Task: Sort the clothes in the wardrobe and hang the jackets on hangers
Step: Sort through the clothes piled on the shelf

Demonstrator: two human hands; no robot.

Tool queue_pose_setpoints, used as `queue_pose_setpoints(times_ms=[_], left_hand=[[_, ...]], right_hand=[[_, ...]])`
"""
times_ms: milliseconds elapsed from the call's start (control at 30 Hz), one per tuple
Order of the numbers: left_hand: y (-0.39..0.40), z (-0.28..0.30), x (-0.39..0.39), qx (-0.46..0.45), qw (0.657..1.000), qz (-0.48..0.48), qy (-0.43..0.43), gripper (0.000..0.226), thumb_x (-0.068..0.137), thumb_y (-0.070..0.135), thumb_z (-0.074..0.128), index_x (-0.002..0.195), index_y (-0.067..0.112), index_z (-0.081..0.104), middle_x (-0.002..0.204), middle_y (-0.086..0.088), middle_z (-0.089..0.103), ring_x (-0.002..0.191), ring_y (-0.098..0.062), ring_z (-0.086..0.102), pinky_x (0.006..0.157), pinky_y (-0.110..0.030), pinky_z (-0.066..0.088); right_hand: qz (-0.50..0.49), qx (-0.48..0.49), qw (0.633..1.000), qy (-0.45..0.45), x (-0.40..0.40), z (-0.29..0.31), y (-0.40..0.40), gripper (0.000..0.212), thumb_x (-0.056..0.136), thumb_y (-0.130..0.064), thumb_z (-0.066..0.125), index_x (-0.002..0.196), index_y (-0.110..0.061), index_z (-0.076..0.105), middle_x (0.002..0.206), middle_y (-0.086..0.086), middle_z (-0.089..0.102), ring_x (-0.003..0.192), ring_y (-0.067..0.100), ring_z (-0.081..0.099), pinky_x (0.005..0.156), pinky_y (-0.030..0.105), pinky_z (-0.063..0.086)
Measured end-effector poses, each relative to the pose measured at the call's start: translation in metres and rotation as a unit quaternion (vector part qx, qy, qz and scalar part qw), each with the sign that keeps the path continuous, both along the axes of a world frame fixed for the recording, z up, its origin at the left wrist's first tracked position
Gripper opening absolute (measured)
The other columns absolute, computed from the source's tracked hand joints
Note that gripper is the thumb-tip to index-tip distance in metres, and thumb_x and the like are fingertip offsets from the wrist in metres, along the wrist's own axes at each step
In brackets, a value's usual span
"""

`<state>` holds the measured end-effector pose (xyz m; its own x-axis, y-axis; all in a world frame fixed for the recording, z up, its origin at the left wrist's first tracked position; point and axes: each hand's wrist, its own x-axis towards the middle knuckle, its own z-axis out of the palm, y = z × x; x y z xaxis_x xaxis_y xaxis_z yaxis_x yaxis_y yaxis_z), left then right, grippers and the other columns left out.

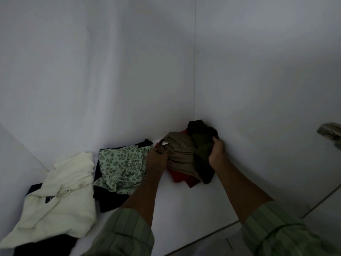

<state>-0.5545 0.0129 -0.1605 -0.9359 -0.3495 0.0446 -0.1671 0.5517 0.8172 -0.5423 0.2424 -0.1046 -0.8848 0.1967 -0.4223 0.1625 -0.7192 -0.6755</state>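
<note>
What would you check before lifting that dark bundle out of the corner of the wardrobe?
1. Left hand has a grip on the brown cloth: ok.
2. Right hand has a grip on the dark green cloth: ok.
3. Red garment under the bundle is held too: cannot tell.
4. Floral garment lies apart from the bundle: not ok, it sits right beside the left hand.
5. Cream garment is out of the way: ok.
</note>
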Motion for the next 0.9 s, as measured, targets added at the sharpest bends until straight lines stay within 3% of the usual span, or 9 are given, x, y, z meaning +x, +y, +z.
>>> queue_pose_setpoints(times_ms=[133, 233, 367, 500, 633, 700, 733, 800, 900], left_hand=[[0.022, 0.016, 0.002, 0.078, 0.995, -0.032, 0.055, 0.024, 0.095, 0.012, 0.054, 0.077, 0.004, 0.068, 0.076, -0.006, 0.063, 0.069, -0.022, 0.061, 0.063, -0.027, 0.045], [0.047, 0.021, -0.008, -0.017, 0.989, -0.089, 0.120, 0.037, 0.085, 0.004, 0.040, 0.053, 0.005, 0.059, 0.055, -0.008, 0.058, 0.046, -0.022, 0.061, 0.043, -0.021, 0.045], [0.101, 0.073, 0.007, 0.019, 0.963, -0.261, 0.058, 0.026, 0.101, 0.011, 0.051, 0.118, 0.000, 0.066, 0.107, -0.010, 0.067, 0.090, -0.012, 0.062, 0.081, -0.025, 0.055], [0.110, 0.087, 0.017, 0.080, 0.894, -0.440, 0.009, 0.028, 0.092, -0.011, 0.058, 0.119, -0.011, 0.066, 0.112, -0.024, 0.067, 0.080, 0.005, 0.060, 0.074, -0.006, 0.046], [0.073, 0.081, 0.009, 0.173, 0.932, -0.308, -0.085, 0.023, 0.100, 0.013, 0.056, 0.109, 0.005, 0.075, 0.108, -0.015, 0.073, 0.087, -0.014, 0.067, 0.087, -0.027, 0.053], [0.046, 0.056, -0.005, 0.074, 0.990, -0.109, -0.048, 0.021, 0.096, 0.022, 0.055, 0.094, 0.011, 0.073, 0.099, -0.010, 0.071, 0.089, -0.021, 0.066, 0.086, -0.037, 0.054], [0.033, 0.041, -0.011, 0.033, 0.997, -0.018, -0.065, 0.031, 0.088, 0.034, 0.057, 0.097, 0.008, 0.071, 0.103, -0.010, 0.070, 0.097, -0.026, 0.066, 0.087, -0.039, 0.054], [0.018, 0.021, -0.010, 0.099, 0.982, 0.071, -0.144, 0.077, 0.074, 0.052, 0.063, 0.135, 0.005, 0.058, 0.135, -0.015, 0.058, 0.123, -0.036, 0.056, 0.103, -0.045, 0.049], [0.023, 0.012, 0.003, 0.241, 0.959, 0.036, -0.142, 0.101, 0.075, 0.053, 0.077, 0.154, 0.006, 0.038, 0.152, -0.014, 0.046, 0.135, -0.035, 0.049, 0.113, -0.044, 0.043]], right_hand=[[0.030, 0.054, 0.998, -0.026, -0.003, 0.010, -0.009, 0.048, 0.108, -0.033, 0.044, 0.142, -0.001, 0.054, 0.139, 0.019, 0.059, 0.093, 0.027, 0.061, 0.086, 0.034, 0.051], [0.062, 0.086, 0.994, -0.031, -0.005, 0.010, -0.012, 0.061, 0.102, -0.053, 0.049, 0.139, -0.006, 0.059, 0.135, 0.018, 0.062, 0.108, 0.029, 0.061, 0.093, 0.037, 0.050], [0.168, 0.065, 0.982, 0.050, -0.006, 0.020, -0.007, 0.067, 0.088, -0.062, 0.066, 0.128, -0.009, 0.069, 0.124, 0.020, 0.070, 0.111, 0.034, 0.068, 0.099, 0.044, 0.053], [0.180, 0.146, 0.972, 0.023, -0.016, 0.015, 0.006, 0.027, 0.084, -0.028, 0.080, 0.107, -0.015, 0.078, 0.108, 0.016, 0.076, 0.093, 0.032, 0.073, 0.083, 0.039, 0.059], [0.137, 0.177, 0.973, -0.054, -0.058, -0.040, 0.023, 0.081, 0.046, -0.027, 0.092, 0.121, -0.003, 0.072, 0.112, 0.019, 0.075, 0.095, 0.038, 0.073, 0.081, 0.044, 0.062], [0.122, 0.173, 0.976, -0.046, -0.075, -0.062, 0.027, 0.106, 0.029, -0.035, 0.098, 0.127, -0.006, 0.069, 0.115, 0.015, 0.074, 0.098, 0.036, 0.073, 0.090, 0.048, 0.060], [0.114, 0.166, 0.979, -0.041, -0.069, -0.058, 0.025, 0.107, 0.030, -0.037, 0.099, 0.128, -0.007, 0.069, 0.115, 0.013, 0.075, 0.099, 0.035, 0.073, 0.093, 0.048, 0.059], [0.104, 0.160, 0.981, -0.037, -0.052, -0.041, 0.018, 0.098, 0.040, -0.037, 0.098, 0.128, -0.008, 0.068, 0.116, 0.012, 0.074, 0.102, 0.033, 0.072, 0.097, 0.046, 0.057], [0.090, 0.157, 0.983, -0.023, -0.039, -0.030, 0.012, 0.078, 0.060, -0.031, 0.093, 0.129, -0.005, 0.067, 0.119, 0.014, 0.072, 0.104, 0.033, 0.070, 0.099, 0.046, 0.056]])
